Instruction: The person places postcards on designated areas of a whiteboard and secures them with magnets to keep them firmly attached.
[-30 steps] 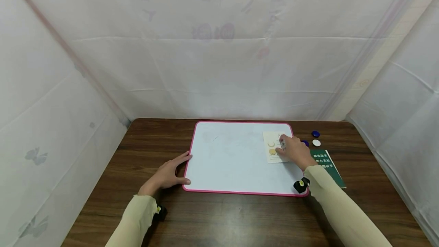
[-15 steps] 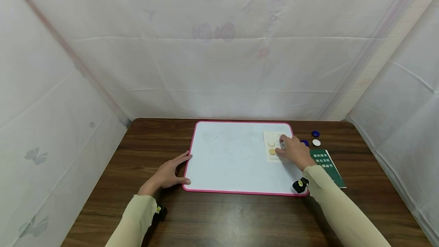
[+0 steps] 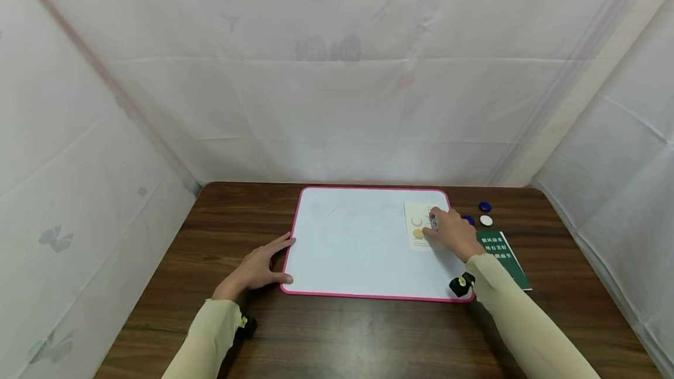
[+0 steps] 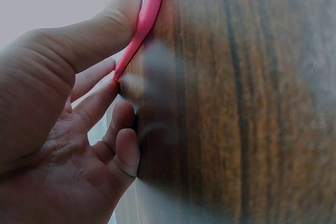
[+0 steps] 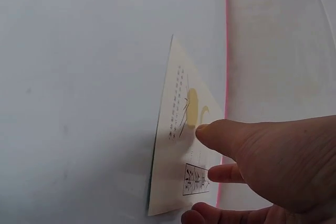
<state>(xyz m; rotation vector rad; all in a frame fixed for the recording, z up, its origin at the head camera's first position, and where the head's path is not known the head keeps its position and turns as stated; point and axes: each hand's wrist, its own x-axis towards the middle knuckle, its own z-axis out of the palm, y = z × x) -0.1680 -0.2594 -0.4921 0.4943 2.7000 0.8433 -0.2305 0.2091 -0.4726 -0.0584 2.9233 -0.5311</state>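
Note:
A whiteboard with a pink frame (image 3: 350,250) lies flat on the wooden table. My left hand (image 3: 253,266) is at its left edge, thumb and fingertips spread along the pink rim (image 4: 152,9); in the left wrist view the thumb lies over the rim and the lower fingers bend loosely against the table. On the board's right part lies a cream card (image 3: 415,215) printed with a yellow disc, a crescent and characters. My right hand (image 3: 455,234) rests thumb and fingertips on this card (image 5: 173,156), well apart from each other, covering its right side.
To the right of the board lies a dark green booklet (image 3: 504,256) with white characters, partly behind the right forearm. Beyond it are round pieces: a white one (image 3: 486,220) and two blue ones (image 3: 484,206). White curtains (image 3: 337,121) enclose the table at the back and sides.

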